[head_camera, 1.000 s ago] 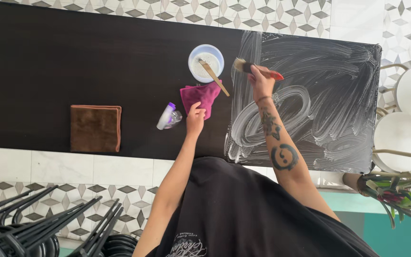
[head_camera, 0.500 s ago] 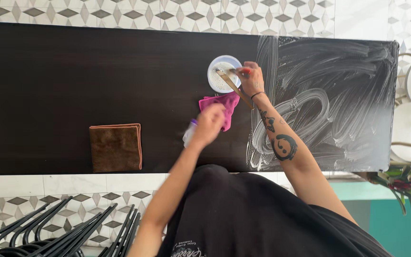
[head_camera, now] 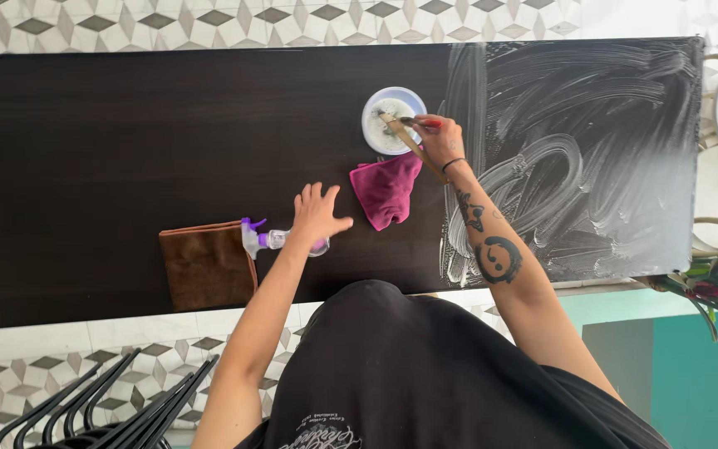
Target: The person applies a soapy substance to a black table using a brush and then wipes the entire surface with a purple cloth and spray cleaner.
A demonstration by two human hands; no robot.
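Your right hand (head_camera: pixel 440 137), upper centre of frame, pinches a red-handled paintbrush (head_camera: pixel 420 122), bristles dipped into the small round pale-blue bowl of white paste (head_camera: pixel 392 119); a wooden stick (head_camera: pixel 409 145) leans out of that bowl. Step in hand looks like reloading the brush. Judging by the white smears over the right part of the long dark wooden worktop (head_camera: pixel 126 133), the next stroke calls for lifting the brush clear of the stick and carrying it to the bare dark area left of the smears.

Your left hand (head_camera: pixel 317 214), fingers spread, rests flat on a clear spray bottle with purple trigger (head_camera: pixel 269 239) lying on its side, centre frame. A crumpled magenta cloth (head_camera: pixel 386 191) sits between bottle and bowl; a folded brown cloth (head_camera: pixel 206 264) touches the trigger end. Both cloths lie on unpainted worktop and would be in the way.
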